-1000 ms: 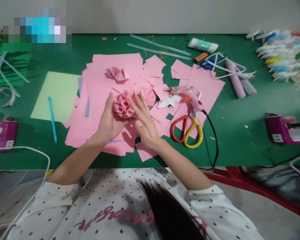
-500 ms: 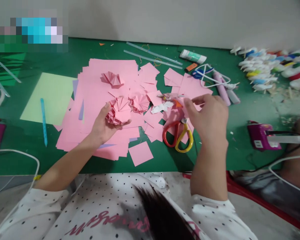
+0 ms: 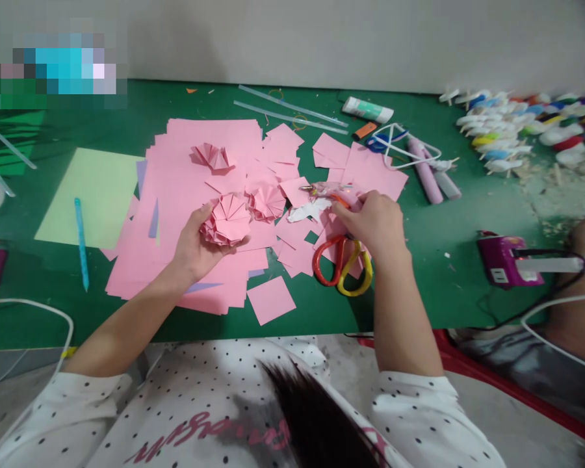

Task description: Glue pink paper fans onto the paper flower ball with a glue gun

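Note:
My left hand (image 3: 192,247) cups a pink folded paper flower (image 3: 227,220) from below, just above a spread of pink paper sheets (image 3: 190,175). My right hand (image 3: 373,224) is closed over the pink hot glue gun (image 3: 329,192), whose tip points left above a white paper scrap (image 3: 311,209). Red and yellow scissors (image 3: 342,263) lie just below that hand. A second folded flower piece (image 3: 268,201) rests right of the held one, and a third (image 3: 213,156) lies farther back.
A pale green sheet (image 3: 95,195) with a blue pen (image 3: 80,240) lies left. Glue sticks (image 3: 292,107), a glue tube (image 3: 368,109) and purple rolls (image 3: 425,172) sit at the back. Purple devices (image 3: 509,260) flank the green table; another person's arm (image 3: 582,286) is at right.
My right hand left the paper flower, swung right and closed on the glue gun. The left hand keeps holding the flower, now turned with its flat pleated side up.

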The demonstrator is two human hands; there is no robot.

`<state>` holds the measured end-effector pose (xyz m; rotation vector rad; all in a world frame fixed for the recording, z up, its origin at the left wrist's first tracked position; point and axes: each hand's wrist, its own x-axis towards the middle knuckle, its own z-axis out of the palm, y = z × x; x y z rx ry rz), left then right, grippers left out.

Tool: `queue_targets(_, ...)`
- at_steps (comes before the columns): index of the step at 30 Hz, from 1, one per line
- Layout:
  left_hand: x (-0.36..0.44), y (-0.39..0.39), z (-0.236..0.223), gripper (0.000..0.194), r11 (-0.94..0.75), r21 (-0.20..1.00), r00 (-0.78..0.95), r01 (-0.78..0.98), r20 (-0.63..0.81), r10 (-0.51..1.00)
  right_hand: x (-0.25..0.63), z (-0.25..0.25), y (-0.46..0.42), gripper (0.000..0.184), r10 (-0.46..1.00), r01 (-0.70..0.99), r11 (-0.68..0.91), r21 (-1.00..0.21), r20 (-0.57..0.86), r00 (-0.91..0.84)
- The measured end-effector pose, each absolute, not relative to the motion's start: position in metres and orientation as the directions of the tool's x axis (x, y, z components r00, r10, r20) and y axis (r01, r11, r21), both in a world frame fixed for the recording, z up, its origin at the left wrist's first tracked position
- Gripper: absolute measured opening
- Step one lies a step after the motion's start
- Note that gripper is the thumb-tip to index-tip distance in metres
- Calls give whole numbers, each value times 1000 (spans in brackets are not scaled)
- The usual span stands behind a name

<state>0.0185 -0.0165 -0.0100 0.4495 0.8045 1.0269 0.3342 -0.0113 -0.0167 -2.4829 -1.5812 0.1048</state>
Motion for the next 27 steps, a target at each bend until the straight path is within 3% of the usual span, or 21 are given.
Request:
queue_targets(5,19,-17,-12,55,493,659,304,-568,-389,870,324,-12,-17,60,848,847,-471,-248,138,512)
queue_targets(15,17,-18,-13,59,535,687,427,-491,-346,836,320,2,-25,56,846,845,-428,-322,188,499)
queue_targets(22,18,-23,-4,97,622,677,708,-393,-209,674,295,16,-46,57,901,891,-319,-323,187,391)
queue_targets(27,17,-24,2,101,673,669,759,-315,-248,602,280,21,-55,57,914,903,-293,-315,186,362)
